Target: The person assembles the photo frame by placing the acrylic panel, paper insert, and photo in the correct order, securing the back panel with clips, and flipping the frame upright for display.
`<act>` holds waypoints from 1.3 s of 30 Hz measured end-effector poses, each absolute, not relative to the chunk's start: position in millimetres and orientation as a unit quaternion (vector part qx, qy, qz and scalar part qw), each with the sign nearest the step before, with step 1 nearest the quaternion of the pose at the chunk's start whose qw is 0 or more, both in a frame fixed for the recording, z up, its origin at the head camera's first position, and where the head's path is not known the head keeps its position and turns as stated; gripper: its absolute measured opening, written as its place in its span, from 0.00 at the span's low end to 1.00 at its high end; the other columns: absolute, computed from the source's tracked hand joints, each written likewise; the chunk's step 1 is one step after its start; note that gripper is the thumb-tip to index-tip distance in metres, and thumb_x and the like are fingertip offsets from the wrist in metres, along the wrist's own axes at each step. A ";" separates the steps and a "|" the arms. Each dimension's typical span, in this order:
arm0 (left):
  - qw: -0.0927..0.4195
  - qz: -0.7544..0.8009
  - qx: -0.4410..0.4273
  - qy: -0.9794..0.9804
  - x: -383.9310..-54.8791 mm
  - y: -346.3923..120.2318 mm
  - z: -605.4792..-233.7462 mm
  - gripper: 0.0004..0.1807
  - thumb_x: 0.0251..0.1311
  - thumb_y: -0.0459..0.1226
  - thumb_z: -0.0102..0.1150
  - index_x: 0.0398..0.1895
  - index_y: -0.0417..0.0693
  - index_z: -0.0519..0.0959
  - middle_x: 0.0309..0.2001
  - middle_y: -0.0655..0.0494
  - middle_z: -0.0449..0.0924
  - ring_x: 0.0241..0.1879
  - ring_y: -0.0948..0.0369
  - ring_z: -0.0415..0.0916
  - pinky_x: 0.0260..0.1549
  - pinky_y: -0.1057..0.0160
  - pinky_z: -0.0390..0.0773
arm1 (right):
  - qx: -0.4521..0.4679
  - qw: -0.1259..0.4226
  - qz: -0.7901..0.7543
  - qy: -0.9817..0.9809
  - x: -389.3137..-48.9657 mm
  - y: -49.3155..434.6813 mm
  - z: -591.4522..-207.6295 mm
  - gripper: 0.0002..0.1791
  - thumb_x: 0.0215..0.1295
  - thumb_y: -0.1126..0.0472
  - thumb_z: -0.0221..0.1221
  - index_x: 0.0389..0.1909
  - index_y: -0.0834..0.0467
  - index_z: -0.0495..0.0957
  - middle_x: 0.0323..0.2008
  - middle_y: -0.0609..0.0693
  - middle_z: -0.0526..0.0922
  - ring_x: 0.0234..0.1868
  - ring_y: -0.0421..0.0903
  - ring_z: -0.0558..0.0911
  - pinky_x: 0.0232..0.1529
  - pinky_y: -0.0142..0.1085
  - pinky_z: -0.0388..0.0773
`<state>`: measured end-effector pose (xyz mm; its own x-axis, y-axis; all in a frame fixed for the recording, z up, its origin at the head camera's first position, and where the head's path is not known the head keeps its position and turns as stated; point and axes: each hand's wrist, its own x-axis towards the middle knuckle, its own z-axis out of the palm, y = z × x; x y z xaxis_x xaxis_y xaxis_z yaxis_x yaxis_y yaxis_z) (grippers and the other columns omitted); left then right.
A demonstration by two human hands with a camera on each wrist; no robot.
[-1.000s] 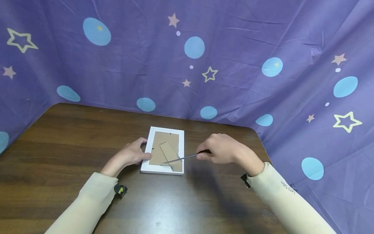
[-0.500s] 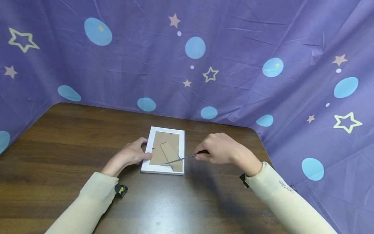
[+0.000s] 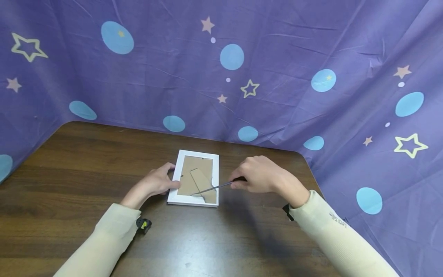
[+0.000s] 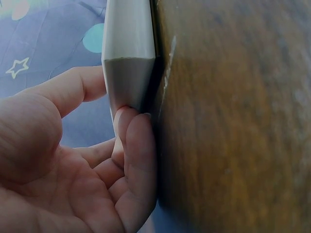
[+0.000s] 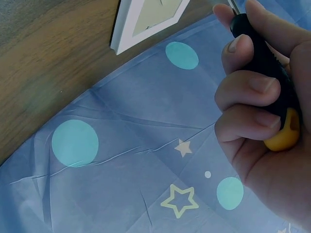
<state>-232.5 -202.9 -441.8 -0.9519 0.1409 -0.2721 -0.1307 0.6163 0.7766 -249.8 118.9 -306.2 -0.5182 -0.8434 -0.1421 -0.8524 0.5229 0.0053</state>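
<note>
A white picture frame (image 3: 175, 175) lies back side up on the table, its brown backing board (image 3: 188, 163) and slanted stand flap (image 3: 200, 180) showing. My left hand (image 3: 157, 181) grips its left edge, thumb over the top. In the left wrist view, the curled fingers (image 4: 140, 160) press against the frame's side, close to the tabletop. My right hand (image 3: 257, 175) holds a screwdriver by its handle (image 5: 266, 68), black with a yellow end. The thin metal shaft (image 3: 221, 186) slants across the flap, its tip at the lower inner edge of the frame.
The brown wooden table (image 3: 104, 165) reaches back to a purple curtain (image 3: 194, 77) with stars and blue dots, which also runs along both sides. A small black wrist device (image 3: 143, 226) sits at the left cuff, and another strap (image 3: 288, 212) at the right.
My right hand has shifted slightly left with the screwdriver, whose tip stays at nearly the same spot. The left hand and the picture frame hold still.
</note>
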 end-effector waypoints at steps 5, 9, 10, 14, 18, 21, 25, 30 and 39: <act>0.157 0.433 0.006 0.888 -232.2 -203.3 -440.5 0.45 0.61 0.38 0.71 0.77 0.33 0.61 0.33 0.46 0.76 0.30 0.53 0.80 0.32 0.58 0.84 | -0.486 0.058 0.042 0.871 -248.8 117.6 -303.9 0.07 0.72 0.47 0.68 0.45 0.40 0.91 0.36 0.32 0.89 0.40 0.36 0.87 0.41 0.44 0.85; 0.158 0.428 0.006 0.890 -232.2 -203.5 -439.9 0.45 0.61 0.39 0.71 0.77 0.33 0.60 0.33 0.46 0.76 0.29 0.53 0.80 0.32 0.58 0.83 | -0.483 0.052 0.052 0.873 -246.5 115.2 -301.8 0.08 0.71 0.47 0.68 0.46 0.41 0.91 0.38 0.33 0.90 0.41 0.38 0.88 0.40 0.45 0.86; 0.158 0.427 0.006 0.890 -232.3 -203.3 -440.0 0.45 0.61 0.39 0.71 0.77 0.33 0.60 0.33 0.46 0.76 0.29 0.53 0.80 0.32 0.57 0.83 | -0.483 0.048 0.056 0.873 -245.4 114.5 -301.2 0.08 0.71 0.47 0.69 0.46 0.41 0.92 0.38 0.34 0.90 0.41 0.38 0.88 0.39 0.45 0.86; 0.159 0.426 0.005 0.891 -232.4 -202.6 -439.7 0.45 0.61 0.39 0.71 0.77 0.33 0.60 0.34 0.46 0.76 0.30 0.53 0.81 0.33 0.57 0.83 | -0.486 0.018 0.071 0.871 -238.7 109.8 -299.0 0.07 0.70 0.48 0.70 0.44 0.41 0.92 0.35 0.35 0.90 0.37 0.39 0.88 0.33 0.44 0.84; 0.159 0.427 0.009 0.890 -232.3 -202.9 -439.1 0.45 0.62 0.39 0.71 0.77 0.32 0.60 0.33 0.46 0.76 0.29 0.54 0.80 0.32 0.57 0.83 | -0.486 -0.028 0.097 0.868 -229.4 99.4 -294.2 0.04 0.67 0.48 0.71 0.39 0.39 0.93 0.31 0.36 0.90 0.30 0.41 0.86 0.24 0.43 0.81; 0.160 0.429 0.015 0.889 -232.1 -203.9 -439.2 0.45 0.63 0.39 0.71 0.77 0.31 0.60 0.32 0.47 0.76 0.28 0.54 0.79 0.31 0.58 0.83 | -0.467 -0.055 0.123 0.874 -224.1 89.1 -289.6 0.07 0.65 0.47 0.72 0.28 0.42 0.89 0.24 0.38 0.85 0.23 0.43 0.81 0.20 0.44 0.79; 0.162 0.431 0.024 0.888 -232.5 -204.6 -440.2 0.43 0.64 0.39 0.70 0.77 0.31 0.60 0.30 0.48 0.77 0.27 0.56 0.78 0.30 0.59 0.81 | -0.436 -0.058 0.152 0.885 -221.1 73.8 -281.9 0.19 0.63 0.50 0.70 0.15 0.44 0.75 0.17 0.41 0.73 0.18 0.43 0.69 0.18 0.45 0.78; 0.165 0.434 0.033 0.885 -232.5 -205.2 -439.9 0.43 0.66 0.39 0.69 0.77 0.30 0.59 0.29 0.49 0.77 0.26 0.56 0.78 0.30 0.60 0.80 | -0.404 -0.026 0.207 0.891 -215.1 44.7 -267.7 0.18 0.64 0.54 0.67 0.15 0.43 0.75 0.20 0.41 0.79 0.20 0.43 0.73 0.23 0.44 0.82; 0.171 0.440 0.027 0.881 -233.2 -204.4 -440.1 0.41 0.68 0.38 0.69 0.76 0.30 0.60 0.28 0.48 0.76 0.26 0.56 0.77 0.28 0.60 0.79 | -0.378 0.015 0.328 0.866 -206.7 -11.1 -252.7 0.06 0.69 0.56 0.62 0.33 0.44 0.86 0.31 0.41 0.87 0.26 0.39 0.78 0.31 0.39 0.86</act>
